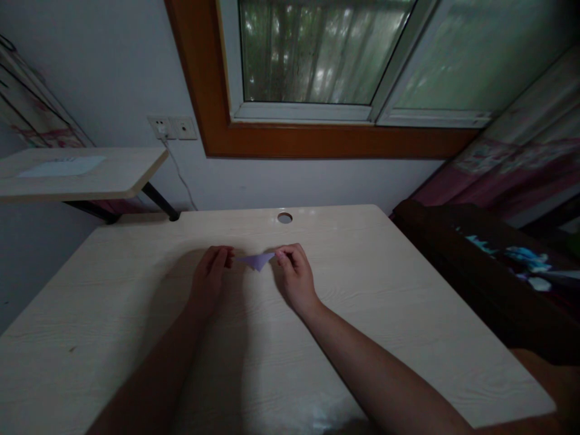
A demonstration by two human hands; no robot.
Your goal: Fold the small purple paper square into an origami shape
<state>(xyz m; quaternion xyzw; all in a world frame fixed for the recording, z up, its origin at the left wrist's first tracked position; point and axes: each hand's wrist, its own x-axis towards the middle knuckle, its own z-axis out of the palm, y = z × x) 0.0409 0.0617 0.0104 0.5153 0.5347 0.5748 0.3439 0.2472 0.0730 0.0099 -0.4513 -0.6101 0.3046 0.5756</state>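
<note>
A small piece of folded purple paper (257, 261), with a triangular point facing down, is stretched between my two hands over the tabletop. My left hand (212, 270) is closed in a pinch at the paper's thin left tip. At the right tip, my right hand (295, 270) pinches the paper between thumb and curled fingers. The paper's ends are partly hidden by my fingertips. Both hands are just above or resting on the pale wooden desk (344, 272); I cannot tell which.
A round cable hole (285, 218) lies near the desk's back edge. On the left, a raised shelf (136, 166) on black legs carries a paper sheet (63, 166). Behind are wall sockets (172, 127) with a white cable and a window. Dark furniture (475, 272) stands at the right.
</note>
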